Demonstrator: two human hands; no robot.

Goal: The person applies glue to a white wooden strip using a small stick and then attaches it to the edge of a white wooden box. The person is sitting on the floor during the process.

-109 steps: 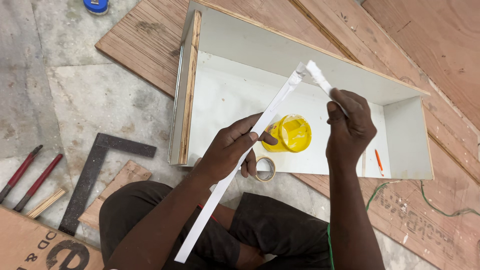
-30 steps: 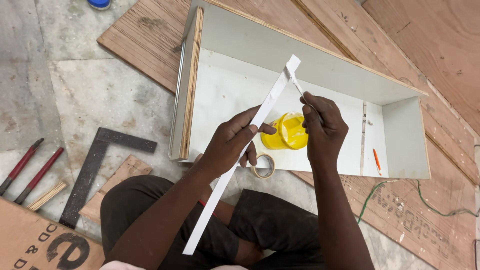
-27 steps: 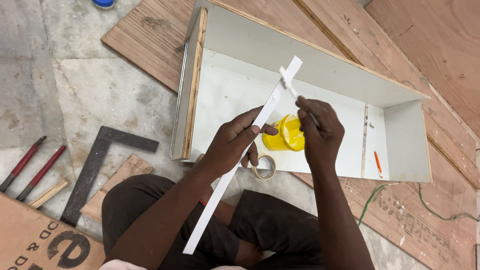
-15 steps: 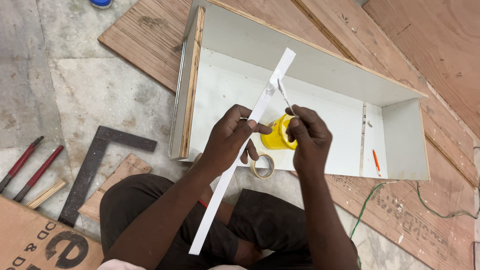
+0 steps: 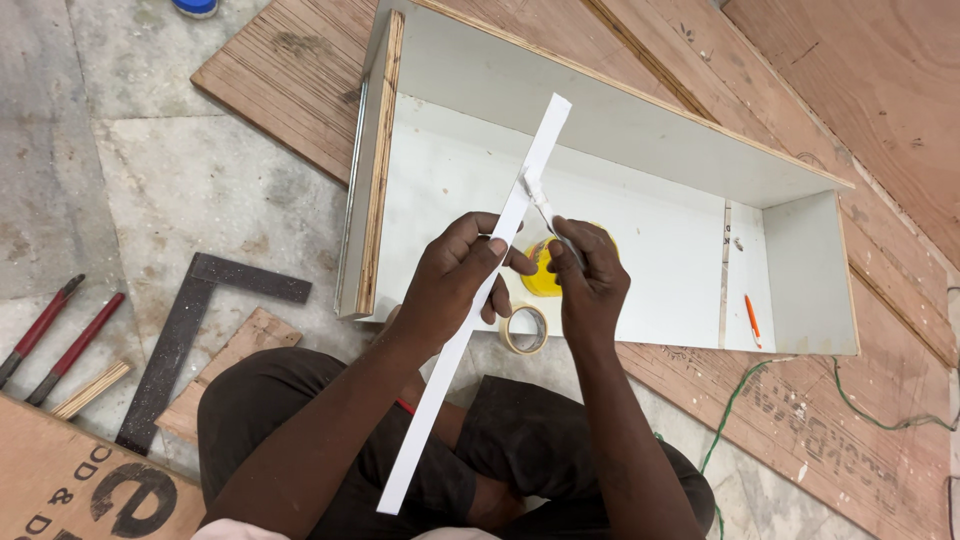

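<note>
My left hand [image 5: 452, 285] grips a long white strip [image 5: 541, 150] near its middle, tilted up and to the right over the white open box [image 5: 640, 130]. My right hand [image 5: 590, 275] holds a small glue-smeared spreader [image 5: 537, 195] whose tip touches the strip's face. Behind my hands a yellow glue tub [image 5: 540, 280] sits inside the box, mostly hidden. A roll of masking tape [image 5: 526, 330] lies on the floor just below my hands.
A black steel square [image 5: 185, 335], two red-handled tools [image 5: 60, 325] and wood offcuts [image 5: 235, 350] lie at left on the stone floor. An orange pencil [image 5: 751, 310] lies in the box. Plywood sheets [image 5: 870, 110] lie behind and right; a green wire [image 5: 745, 400] trails there.
My right hand with the spreader has slid down the strip from its upper end to near my left hand. The strip has shifted a little lower and left.
</note>
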